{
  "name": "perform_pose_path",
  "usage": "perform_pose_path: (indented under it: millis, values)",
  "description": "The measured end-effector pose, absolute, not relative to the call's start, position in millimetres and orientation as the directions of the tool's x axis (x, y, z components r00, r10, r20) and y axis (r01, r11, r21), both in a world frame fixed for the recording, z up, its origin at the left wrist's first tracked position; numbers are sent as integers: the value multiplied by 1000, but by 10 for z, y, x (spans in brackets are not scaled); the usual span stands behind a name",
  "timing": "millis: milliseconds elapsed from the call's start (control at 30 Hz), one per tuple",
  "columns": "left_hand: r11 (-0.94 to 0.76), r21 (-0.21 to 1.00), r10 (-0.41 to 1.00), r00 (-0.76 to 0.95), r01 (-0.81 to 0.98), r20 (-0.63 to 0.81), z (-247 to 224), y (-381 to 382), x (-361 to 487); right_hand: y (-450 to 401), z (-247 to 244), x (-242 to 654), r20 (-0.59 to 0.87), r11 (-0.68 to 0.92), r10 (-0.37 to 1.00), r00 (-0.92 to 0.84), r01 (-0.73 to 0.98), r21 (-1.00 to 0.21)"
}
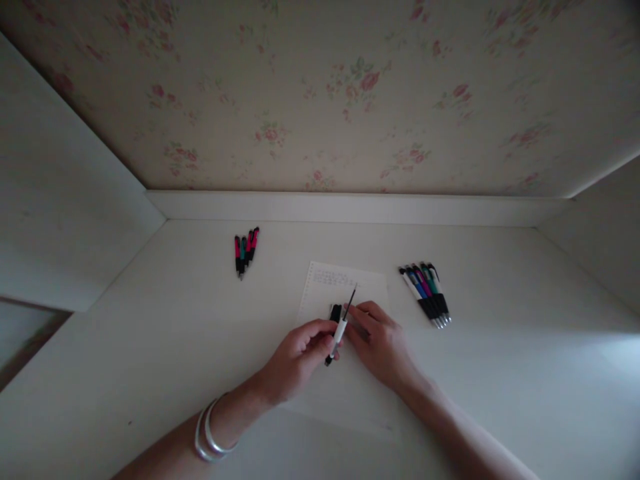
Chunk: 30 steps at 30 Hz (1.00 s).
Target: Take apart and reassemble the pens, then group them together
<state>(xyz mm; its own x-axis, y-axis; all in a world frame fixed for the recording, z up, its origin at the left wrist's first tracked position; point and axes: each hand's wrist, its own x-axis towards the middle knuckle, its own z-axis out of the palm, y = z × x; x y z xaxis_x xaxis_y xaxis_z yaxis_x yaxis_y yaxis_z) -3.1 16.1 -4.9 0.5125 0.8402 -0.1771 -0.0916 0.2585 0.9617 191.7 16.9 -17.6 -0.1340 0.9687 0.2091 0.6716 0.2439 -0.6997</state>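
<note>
My left hand (303, 357) pinches the white barrel of an opened pen (340, 332), which is tilted up to the right. A thin dark refill (351, 300) sticks bare out of its upper end. Just behind the barrel is a black pen part (335, 312), close to my left fingers. My right hand (377, 340) rests over the paper right beside the refill, its fingers bent inward toward the black part. What its fingertips hold, if anything, is too small to make out. Beneath both hands lies a sheet of lined paper (370, 400) with handwriting near its top.
Several pens (425, 293) with black grips lie side by side at the right. A smaller group of pink and green pens (245, 252) lies at the back left. White panels border the white desk (175, 333), and a floral wall (300, 100) rises behind.
</note>
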Motion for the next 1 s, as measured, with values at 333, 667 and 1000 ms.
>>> perform_pose_path:
  millis: [333,667,1000]
  values:
    - [305,948,830,513,-88,-219,-2,162,-30,188,-179,1935,203,247,968,-145,662,-708]
    - [254,967,826,514,25,-231,23,168,-13,266,-181,2092,-47,-60,991,122,108,-992]
    - [129,980,795,576,149,-192,80,149,0,332,-139,2225,-156,-66,971,184,-420,-905]
